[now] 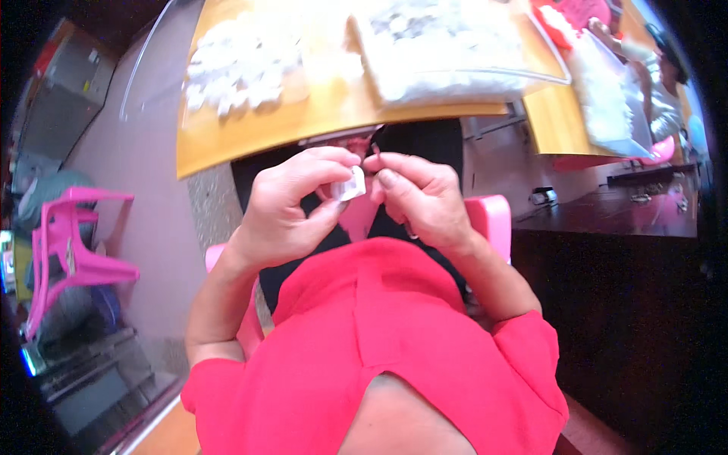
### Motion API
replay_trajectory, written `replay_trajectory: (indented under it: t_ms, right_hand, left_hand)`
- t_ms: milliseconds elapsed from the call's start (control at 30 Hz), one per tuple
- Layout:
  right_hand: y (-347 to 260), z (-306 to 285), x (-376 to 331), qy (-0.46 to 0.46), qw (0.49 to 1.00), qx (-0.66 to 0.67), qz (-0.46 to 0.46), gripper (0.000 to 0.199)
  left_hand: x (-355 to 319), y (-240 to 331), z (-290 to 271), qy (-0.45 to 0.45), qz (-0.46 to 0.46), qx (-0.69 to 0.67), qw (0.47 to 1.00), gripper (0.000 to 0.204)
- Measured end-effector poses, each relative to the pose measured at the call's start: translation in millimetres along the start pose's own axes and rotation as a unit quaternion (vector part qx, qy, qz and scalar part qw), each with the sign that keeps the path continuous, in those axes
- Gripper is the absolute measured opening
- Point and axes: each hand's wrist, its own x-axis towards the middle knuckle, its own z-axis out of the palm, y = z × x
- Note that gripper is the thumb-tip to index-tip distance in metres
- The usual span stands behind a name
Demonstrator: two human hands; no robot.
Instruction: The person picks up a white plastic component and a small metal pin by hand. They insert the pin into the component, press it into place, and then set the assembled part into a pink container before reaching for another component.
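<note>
My left hand (292,201) is closed on a small white piece (353,184), pinched between thumb and fingers over my lap. The piece looks thin and square-edged, but its exact kind is too small to tell. Close beside it, my right hand (425,196) has its thumb and forefinger pressed together, the tips near the white piece. Whatever lies between those right fingers, if anything, is hidden. Both hands are held just in front of the table's near edge.
On the wooden table (216,148) lies a spread of small white pieces (243,68). A clear tray (447,91) heaped with white items stands beside it. A person (644,83) sits at the right with another white pile. Left is a pink chair (72,250).
</note>
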Motion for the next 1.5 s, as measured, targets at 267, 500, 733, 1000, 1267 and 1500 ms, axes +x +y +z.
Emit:
replay_trajectory:
  t_ms: [267, 500, 733, 1000, 1267, 1500]
  right_hand:
    - [6.1, 30.6, 3.1, -0.050, 0.996, -0.075, -0.017, 0.019]
    - [11.2, 37.2, -0.5, -0.063, 0.990, -0.125, 0.010, 0.015]
    - [6.3, 55.9, 0.0, -0.018, 0.986, -0.165, 0.001, 0.020]
    - [29.3, 56.2, 15.2, -0.058, 0.864, -0.374, -0.331, 0.020]
    - [33.7, 54.8, 15.0, -0.139, 0.883, -0.338, -0.296, 0.026]
    - [18.8, 42.7, 3.0, -0.099, 0.854, -0.397, -0.322, 0.029]
  left_hand:
    - [-48.7, -5.3, 14.7, 0.123, -0.081, -0.078, 0.986, 0.045]
    - [-68.7, -11.2, 14.1, 0.138, -0.098, -0.238, 0.956, 0.022]
    - [-84.6, -19.2, 27.2, 0.167, -0.216, -0.369, 0.889, 0.029]
    - [-90.1, -19.3, 24.0, 0.188, -0.304, -0.561, 0.747, 0.021]
    - [-103.6, -29.8, 16.1, 0.074, -0.266, -0.625, 0.730, 0.027]
    - [-107.6, -32.1, 13.1, 0.125, -0.233, -0.562, 0.784, 0.049]
